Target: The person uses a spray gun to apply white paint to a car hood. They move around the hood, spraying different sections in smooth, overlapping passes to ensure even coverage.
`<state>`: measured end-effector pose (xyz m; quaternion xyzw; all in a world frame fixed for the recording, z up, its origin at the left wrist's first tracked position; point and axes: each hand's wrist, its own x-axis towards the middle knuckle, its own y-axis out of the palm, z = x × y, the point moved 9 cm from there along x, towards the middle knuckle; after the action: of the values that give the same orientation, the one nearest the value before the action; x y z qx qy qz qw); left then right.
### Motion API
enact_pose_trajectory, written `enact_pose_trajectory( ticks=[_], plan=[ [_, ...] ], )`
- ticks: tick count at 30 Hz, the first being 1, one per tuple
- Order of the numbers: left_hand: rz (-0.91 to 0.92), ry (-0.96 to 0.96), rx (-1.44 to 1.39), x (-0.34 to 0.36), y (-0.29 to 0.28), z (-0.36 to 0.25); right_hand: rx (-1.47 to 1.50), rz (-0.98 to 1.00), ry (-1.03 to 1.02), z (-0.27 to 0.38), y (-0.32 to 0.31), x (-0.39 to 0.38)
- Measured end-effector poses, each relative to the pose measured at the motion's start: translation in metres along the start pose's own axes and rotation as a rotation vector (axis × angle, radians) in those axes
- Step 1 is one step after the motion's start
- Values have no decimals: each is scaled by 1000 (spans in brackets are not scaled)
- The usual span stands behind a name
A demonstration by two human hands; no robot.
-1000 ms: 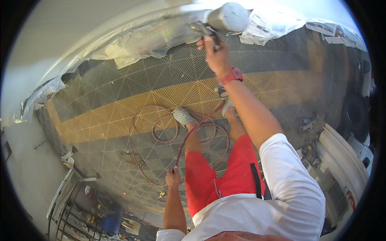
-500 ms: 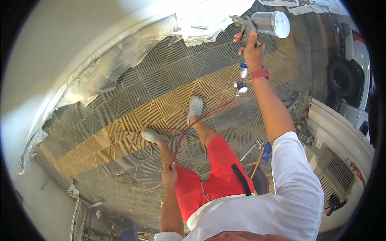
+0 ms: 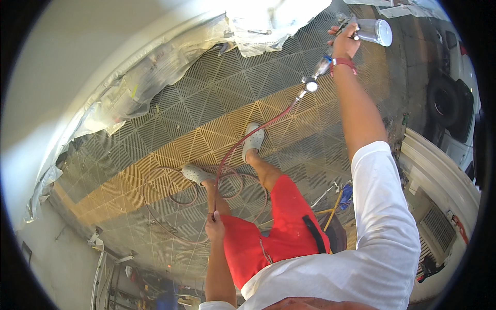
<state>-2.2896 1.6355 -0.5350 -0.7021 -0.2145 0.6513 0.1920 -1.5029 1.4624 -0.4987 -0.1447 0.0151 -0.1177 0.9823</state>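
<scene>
My right hand [image 3: 346,43], at the end of an outstretched arm, is wrapped round the grip of a spray gun [image 3: 342,23]. The gun's metal cup [image 3: 375,32] points out to the right. Below the grip hang a small blue-and-clear filter [image 3: 322,65] and a round gauge [image 3: 310,85]. A red air hose [image 3: 258,126] runs from there down to my left hand [image 3: 214,226], which is closed on it beside my left thigh. Just left of the gun lies a brightly lit white surface [image 3: 206,15], its lower edge covered with masking plastic and paper [image 3: 155,72].
Hose loops [image 3: 170,194] lie on the grey and tan tiled floor [image 3: 206,119] around my feet. A vehicle with a spare wheel [image 3: 445,101] stands far right. A vented unit [image 3: 436,225] and a blue-and-yellow object [image 3: 343,199] are at the right. Shelving [image 3: 103,268] stands lower left.
My right hand has swung the spray gun up and to the right, away from the white surface. The hose is pulled along with it. My left hand has shifted slightly left, still gripping the hose.
</scene>
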Motion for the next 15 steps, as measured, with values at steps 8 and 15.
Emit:
enact_pose_trajectory(
  ticks=[8,15],
  plan=[
    [-104,-172,-106,23,-21,149,149,347,-12,-6,125,-230],
    [-79,-252,-153,21,-56,260,199,593,-74,19,236,-454]
  ],
)
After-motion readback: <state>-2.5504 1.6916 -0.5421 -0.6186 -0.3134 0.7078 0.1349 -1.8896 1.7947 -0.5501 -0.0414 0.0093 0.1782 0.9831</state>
